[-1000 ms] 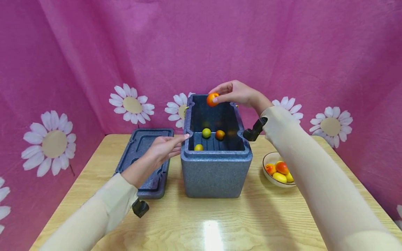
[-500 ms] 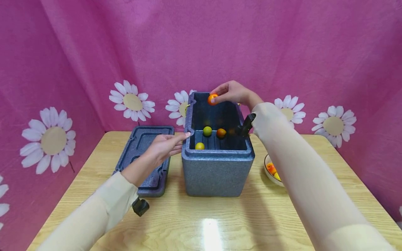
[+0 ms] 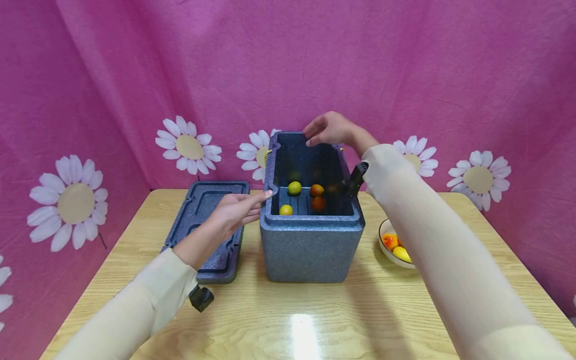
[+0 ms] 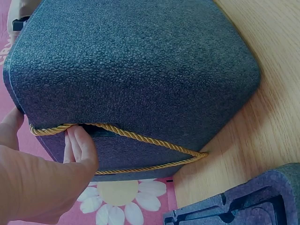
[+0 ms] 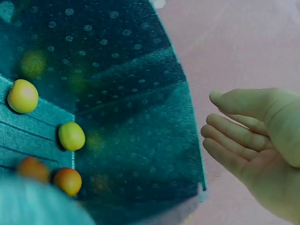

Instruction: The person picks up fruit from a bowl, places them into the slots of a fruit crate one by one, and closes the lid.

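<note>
A grey foam box [image 3: 310, 255] stands uncovered on the table. My left hand [image 3: 236, 210] holds its left side, thumb over the rim and fingers bent at the side recess beside a gold rope [image 4: 145, 139]. Above the far right of the box, my right hand [image 3: 330, 129] is relaxed with nothing in it, thumb and fingers apart [image 5: 253, 136]. On the box floor lie a yellow fruit [image 3: 285, 210], a yellow-green fruit [image 3: 294, 188] and two round orange-red fruits, one farther back [image 3: 317, 190], the other nearer and slightly blurred.
The box's grey lid [image 3: 216, 260] lies flat to the left of the box. On the right, a cream bowl [image 3: 402, 262] with a dark rim holds yellow and orange-red fruits, partly covered by my right sleeve [image 3: 418, 210]. A pink flowered curtain [image 3: 225, 75] hangs behind the table.
My right hand has let go of the round orange-red fruit, which is now down in the box. The yellow-green fruit has shifted slightly left. My left hand stays at the rim.
</note>
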The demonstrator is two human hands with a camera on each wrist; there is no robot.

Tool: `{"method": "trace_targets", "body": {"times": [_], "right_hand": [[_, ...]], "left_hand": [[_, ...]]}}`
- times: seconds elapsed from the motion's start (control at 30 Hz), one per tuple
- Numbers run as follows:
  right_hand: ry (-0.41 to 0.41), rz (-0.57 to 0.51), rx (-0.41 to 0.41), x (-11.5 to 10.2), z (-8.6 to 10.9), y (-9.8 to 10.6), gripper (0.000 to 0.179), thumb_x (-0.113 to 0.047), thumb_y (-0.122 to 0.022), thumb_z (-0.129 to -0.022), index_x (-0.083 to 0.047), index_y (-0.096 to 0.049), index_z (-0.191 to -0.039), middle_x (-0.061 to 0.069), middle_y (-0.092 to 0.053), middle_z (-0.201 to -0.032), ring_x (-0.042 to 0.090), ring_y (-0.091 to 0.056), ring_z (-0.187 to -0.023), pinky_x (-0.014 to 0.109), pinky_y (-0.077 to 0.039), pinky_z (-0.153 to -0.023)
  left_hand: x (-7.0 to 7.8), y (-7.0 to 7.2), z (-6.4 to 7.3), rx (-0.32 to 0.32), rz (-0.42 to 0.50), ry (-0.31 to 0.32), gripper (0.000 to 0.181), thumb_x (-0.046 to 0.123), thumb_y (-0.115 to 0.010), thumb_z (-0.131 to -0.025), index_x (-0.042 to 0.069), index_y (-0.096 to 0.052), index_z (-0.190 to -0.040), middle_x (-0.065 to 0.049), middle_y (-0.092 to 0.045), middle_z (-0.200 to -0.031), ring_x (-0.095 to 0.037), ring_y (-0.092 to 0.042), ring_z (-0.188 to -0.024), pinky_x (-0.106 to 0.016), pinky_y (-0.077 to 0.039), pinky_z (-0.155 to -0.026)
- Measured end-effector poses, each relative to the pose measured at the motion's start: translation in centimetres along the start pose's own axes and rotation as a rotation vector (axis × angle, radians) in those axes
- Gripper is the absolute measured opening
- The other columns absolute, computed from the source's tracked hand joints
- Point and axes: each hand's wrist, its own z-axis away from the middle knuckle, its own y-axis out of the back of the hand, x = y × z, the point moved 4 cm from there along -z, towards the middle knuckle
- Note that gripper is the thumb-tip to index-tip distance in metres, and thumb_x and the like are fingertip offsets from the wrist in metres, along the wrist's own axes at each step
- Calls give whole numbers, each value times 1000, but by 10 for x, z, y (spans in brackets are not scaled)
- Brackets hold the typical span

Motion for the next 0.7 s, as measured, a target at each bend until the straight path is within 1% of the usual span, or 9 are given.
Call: {"method": "trace_targets", "body": {"times": [0.17,0.27,0.4,0.53,0.7], "right_hand": [[12,7,-9,4,13,9,40,-13,-65,-91,0,-57,-128,20,-60,-132,32,-57,-122,45,-45,-110],[33,-6,12,11,23,12,39,-13,-66,-90,0,-59,-126,21,-62,-129,29,-62,-117,41,-50,-105],[75,-33,61,24,40,14,36,-12,-68,-89,0,-63,-121,23,-64,-124,22,-67,-107,29,-57,-93],[106,-49,89,38,61,13,35,-11,-69,-88,1,-64,-120,22,-66,-122,23,-68,-106,19,-57,-87],[114,-22,87,59,86,10,33,-10,-68,-88,-3,-64,-120,17,-68,-119,28,-66,-109,23,-57,-89]], "left_hand": [[-1,-1,-1,6,-3,3,80,41,-69,-86,-2,-36,-144,-18,-48,-145,-24,-54,-130,-35,-46,-110],[-3,-1,-3,16,-9,10,79,42,-70,-86,-2,-38,-143,-18,-49,-145,-24,-55,-129,-36,-46,-109],[-5,0,-5,21,-11,11,79,42,-70,-86,-2,-38,-143,-18,-48,-146,-24,-55,-129,-35,-47,-109],[-5,2,-5,18,-5,4,80,41,-70,-86,-2,-36,-144,-19,-48,-145,-24,-55,-129,-35,-47,-109],[-5,3,-5,10,-6,-2,80,42,-69,-86,-2,-35,-145,-18,-48,-145,-23,-54,-130,-35,-46,-109]]}}
